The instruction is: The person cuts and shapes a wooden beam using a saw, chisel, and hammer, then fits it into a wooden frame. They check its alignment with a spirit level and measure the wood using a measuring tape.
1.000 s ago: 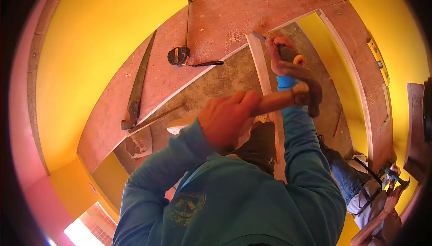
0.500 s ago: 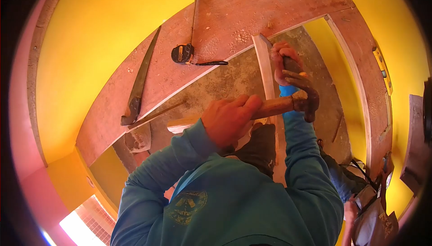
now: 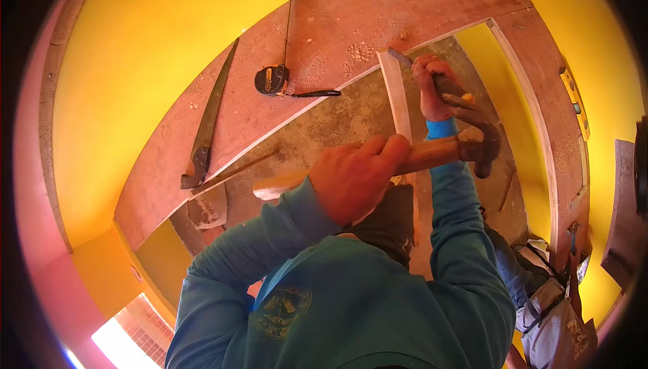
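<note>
A handsaw (image 3: 212,119) lies on the reddish worktop (image 3: 324,45) at the left of the frame, with a tape measure (image 3: 271,81) right of it. At centre, the left hand (image 3: 356,178) grips the hammer (image 3: 435,154), its handle crossing before the right forearm. Upper right of centre, the right hand (image 3: 430,85) clasps a chisel (image 3: 401,59), tip by the upper end of a wooden strip (image 3: 395,92). A yellow level (image 3: 571,95) sits far right.

The left arm (image 3: 263,237) is folded inward, the left hand (image 3: 354,180) curled tight; the right arm (image 3: 453,200) reaches farther forward, the right hand (image 3: 429,84) seemingly clenched too, though partly hidden.
</note>
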`<state>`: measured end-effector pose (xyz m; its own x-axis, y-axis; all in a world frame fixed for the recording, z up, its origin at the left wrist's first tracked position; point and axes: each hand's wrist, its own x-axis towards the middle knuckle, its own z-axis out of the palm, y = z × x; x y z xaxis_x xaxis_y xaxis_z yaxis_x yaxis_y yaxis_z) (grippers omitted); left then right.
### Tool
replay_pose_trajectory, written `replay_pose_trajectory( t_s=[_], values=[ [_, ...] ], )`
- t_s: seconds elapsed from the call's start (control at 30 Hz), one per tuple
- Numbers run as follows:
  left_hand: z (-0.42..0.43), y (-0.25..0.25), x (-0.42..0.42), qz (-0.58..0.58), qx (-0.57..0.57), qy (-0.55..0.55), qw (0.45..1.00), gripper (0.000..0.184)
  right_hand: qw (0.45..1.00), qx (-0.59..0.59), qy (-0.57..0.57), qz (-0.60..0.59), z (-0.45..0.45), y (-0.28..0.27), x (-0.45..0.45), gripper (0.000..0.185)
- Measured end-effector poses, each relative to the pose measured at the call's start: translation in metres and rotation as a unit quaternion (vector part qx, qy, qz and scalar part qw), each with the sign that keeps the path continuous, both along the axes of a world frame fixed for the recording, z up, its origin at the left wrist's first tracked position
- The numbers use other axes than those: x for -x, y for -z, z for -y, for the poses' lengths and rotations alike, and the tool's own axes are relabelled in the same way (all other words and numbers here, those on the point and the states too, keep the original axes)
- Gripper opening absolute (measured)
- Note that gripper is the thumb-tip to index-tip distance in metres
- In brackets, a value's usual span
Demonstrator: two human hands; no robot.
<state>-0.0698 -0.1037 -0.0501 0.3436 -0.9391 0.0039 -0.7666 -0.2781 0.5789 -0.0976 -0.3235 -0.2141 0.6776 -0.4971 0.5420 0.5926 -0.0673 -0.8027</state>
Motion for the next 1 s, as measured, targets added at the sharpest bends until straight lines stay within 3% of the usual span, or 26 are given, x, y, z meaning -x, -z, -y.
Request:
replay_pose_trajectory(
  t_s=[0.2,0.5,0.53,0.6,0.67,0.73,0.83,0.93,1.0],
  values=[
    [0.013,0.003,-0.006,0.021,-0.016,-0.018,0.999,0.027,0.995,0.065,0.066,-0.020,-0.005,-0.001,-0.001,0.013],
    [0.012,0.003,-0.007,0.013,-0.021,-0.012,1.000,0.027,0.999,0.016,0.027,0.044,0.002,0.010,-0.006,0.016],
    [0.009,0.000,-0.004,0.008,-0.012,-0.002,1.000,0.027,0.999,-0.006,0.042,-0.024,-0.004,0.002,-0.005,0.014],
    [0.009,-0.004,-0.002,-0.002,-0.002,0.005,1.000,0.027,0.996,-0.083,-0.038,0.020,-0.002,0.007,-0.008,0.010],
    [0.012,0.001,-0.006,-0.001,0.001,-0.009,1.000,0.028,0.997,-0.055,-0.003,-0.053,0.000,0.005,-0.006,0.009],
    [0.021,0.018,-0.019,0.014,-0.006,-0.045,0.999,0.029,0.958,0.079,0.144,-0.234,-0.002,-0.006,0.000,0.016],
    [0.021,0.014,-0.012,0.015,0.003,-0.014,1.000,0.030,0.995,-0.026,0.052,-0.076,0.003,0.007,-0.013,0.015],
    [0.019,-0.002,-0.005,-0.003,0.012,0.008,1.000,0.029,0.998,-0.045,0.024,-0.025,0.017,0.010,-0.013,0.017],
    [0.017,0.001,-0.007,-0.015,0.019,0.003,1.000,0.029,0.981,-0.187,0.008,-0.050,0.037,0.017,-0.009,0.017]
  ],
)
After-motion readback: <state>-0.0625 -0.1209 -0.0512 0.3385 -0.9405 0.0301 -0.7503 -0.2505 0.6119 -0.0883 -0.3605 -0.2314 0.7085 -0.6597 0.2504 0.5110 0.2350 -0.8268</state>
